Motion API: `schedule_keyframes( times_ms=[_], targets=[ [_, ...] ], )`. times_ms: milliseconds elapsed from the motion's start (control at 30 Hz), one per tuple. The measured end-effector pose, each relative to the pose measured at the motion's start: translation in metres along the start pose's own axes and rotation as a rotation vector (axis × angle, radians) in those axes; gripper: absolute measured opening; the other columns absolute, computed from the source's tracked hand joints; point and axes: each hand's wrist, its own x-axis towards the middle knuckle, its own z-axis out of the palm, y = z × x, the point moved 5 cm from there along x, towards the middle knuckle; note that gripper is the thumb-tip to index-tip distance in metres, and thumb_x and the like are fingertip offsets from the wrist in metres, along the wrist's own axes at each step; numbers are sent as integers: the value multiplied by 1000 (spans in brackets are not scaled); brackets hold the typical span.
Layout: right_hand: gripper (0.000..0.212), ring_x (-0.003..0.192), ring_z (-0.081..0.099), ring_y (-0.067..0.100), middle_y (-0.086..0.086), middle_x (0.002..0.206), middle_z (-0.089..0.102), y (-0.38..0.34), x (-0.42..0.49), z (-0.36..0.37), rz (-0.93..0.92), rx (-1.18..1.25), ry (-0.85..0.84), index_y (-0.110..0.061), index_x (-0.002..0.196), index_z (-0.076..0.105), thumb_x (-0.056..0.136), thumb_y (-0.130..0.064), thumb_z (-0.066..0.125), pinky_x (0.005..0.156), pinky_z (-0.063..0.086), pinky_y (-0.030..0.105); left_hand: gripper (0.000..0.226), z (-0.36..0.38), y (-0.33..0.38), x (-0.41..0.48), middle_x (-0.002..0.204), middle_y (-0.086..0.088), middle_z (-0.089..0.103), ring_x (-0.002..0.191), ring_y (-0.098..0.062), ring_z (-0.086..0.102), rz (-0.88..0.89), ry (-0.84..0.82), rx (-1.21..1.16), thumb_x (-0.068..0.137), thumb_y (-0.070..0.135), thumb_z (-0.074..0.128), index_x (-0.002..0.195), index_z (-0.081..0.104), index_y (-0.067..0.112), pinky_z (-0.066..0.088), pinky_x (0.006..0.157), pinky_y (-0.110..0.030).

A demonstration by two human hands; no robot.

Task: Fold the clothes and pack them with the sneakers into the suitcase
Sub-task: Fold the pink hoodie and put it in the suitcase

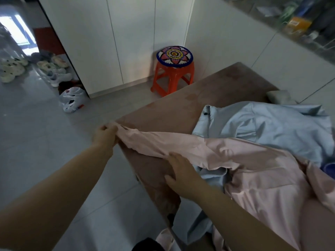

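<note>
Two hands work one garment in the head view. The left hand (106, 134) reaches out over the near corner of the brown tabletop (181, 109), fingers curled and pinching the narrow end of a pink garment (253, 160), which stretches taut from that grip back across the surface. The right hand (181, 173) lies flat with fingers straight and spread, pressing on the lower edge of the pink cloth where it meets the tabletop; it grips nothing. The pink garment lies partly over a pale blue garment (272, 127) spread further back, and both spill over the near edge. A small grey folded item (279, 96) sits at the far corner. On the tiled floor stand an orange stool (173, 77) with a patterned cover, a white plastic bag (72, 99) and a row of pale shoes (56, 77) beside white cabinets (108, 42).
</note>
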Motion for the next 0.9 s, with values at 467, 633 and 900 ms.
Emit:
schedule_keyframes(
  times_ms=[467,633,900],
  targets=[
    [6,74,65,20,8,79,66,100,-164,-169,483,1352,989,-13,79,64,84,-15,62,70,53,34,28,207,48,-299,99,-2,68,95,-5,64,783,-1376,339,85,1,54,109,62,13,49,86,-18],
    [10,69,66,11,-5,68,69,173,-306,-175,585,1248,1249,-16,83,61,91,-14,56,67,58,29,42,259,5,-265,117,6,52,111,-1,50,916,-1166,730,89,6,57,127,46,21,37,92,-18],
    [5,75,63,15,11,98,66,246,-462,-137,981,1173,1527,-18,86,60,89,-20,57,69,53,31,50,312,-59,-233,127,-9,57,118,-26,54,1110,-1206,1122,81,16,69,127,52,7,40,97,-29]
  ],
)
